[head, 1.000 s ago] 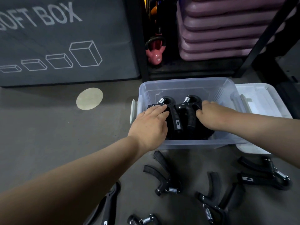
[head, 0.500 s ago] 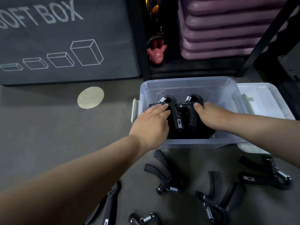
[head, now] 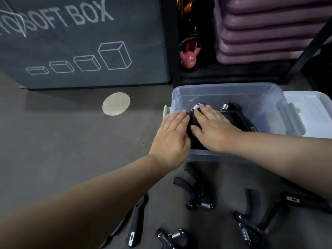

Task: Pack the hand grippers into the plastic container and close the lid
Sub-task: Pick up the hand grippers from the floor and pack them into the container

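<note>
My left hand [head: 170, 139] and right hand [head: 214, 131] press flat, fingers straight, on the hand grippers [head: 233, 108] inside the plastic container [head: 224, 86] — even downward pressure should nest them snugly.

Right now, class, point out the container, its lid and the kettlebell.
container [head: 233, 93]: head view, on its clear far wall.
lid [head: 314, 114]: head view, on its bare white middle.
kettlebell [head: 189, 59]: head view, on its pink body.
</note>
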